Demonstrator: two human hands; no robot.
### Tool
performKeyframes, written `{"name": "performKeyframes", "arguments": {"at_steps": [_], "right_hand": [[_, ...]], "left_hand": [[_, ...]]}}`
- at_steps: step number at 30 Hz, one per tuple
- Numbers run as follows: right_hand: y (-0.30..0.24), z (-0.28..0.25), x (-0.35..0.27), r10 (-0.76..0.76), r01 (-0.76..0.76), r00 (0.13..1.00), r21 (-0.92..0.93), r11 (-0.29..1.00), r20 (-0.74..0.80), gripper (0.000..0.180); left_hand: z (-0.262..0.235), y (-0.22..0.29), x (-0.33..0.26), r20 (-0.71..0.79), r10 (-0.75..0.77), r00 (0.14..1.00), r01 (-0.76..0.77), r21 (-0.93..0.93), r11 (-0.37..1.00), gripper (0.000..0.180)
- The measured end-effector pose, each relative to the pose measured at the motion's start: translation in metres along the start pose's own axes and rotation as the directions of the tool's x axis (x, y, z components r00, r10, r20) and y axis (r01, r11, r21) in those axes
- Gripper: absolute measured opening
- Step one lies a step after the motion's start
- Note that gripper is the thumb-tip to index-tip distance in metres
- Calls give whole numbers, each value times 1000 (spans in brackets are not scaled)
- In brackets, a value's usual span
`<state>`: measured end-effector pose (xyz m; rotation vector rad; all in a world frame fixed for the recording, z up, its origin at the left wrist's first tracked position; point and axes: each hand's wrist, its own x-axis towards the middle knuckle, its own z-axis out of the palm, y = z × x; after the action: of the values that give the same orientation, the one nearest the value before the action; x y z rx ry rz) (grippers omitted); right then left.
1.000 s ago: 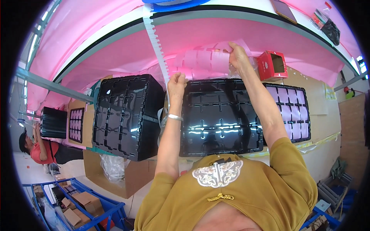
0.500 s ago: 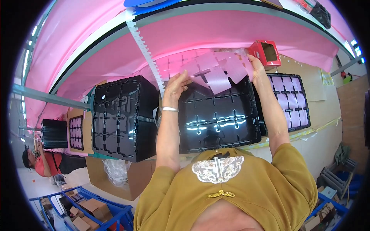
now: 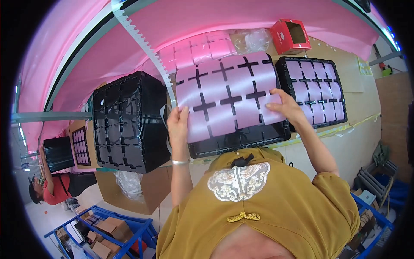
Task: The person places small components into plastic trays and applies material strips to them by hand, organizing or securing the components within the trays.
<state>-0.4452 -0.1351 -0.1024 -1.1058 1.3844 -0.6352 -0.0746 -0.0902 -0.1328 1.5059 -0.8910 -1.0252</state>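
The pink sheet with cross-shaped cuts (image 3: 228, 99) has come down from the far pink stack and now lies over the black tray (image 3: 241, 138) in front of the person, almost covering it. The left hand (image 3: 179, 127) pinches its near left edge, and the right hand (image 3: 286, 105) presses spread fingers on its right side, so the sheet looks nearly seated. On the left a tall stack of black trays (image 3: 125, 123) stands close; on the right a filled tray (image 3: 315, 93) sits just beside. Open table (image 3: 358, 103) remains only further right.
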Motion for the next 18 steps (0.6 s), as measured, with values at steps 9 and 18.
{"name": "performKeyframes", "arguments": {"at_steps": [9, 18], "right_hand": [[12, 6, -45, -68, 25, 994, -428, 904, -86, 89], [28, 7, -54, -286, 254, 958, -544, 800, 28, 60]], "left_hand": [[-18, -23, -49, -117, -9, 993, 58, 421, 905, 30], [-11, -13, -62, -68, 165, 984, -91, 606, 790, 51]]}}
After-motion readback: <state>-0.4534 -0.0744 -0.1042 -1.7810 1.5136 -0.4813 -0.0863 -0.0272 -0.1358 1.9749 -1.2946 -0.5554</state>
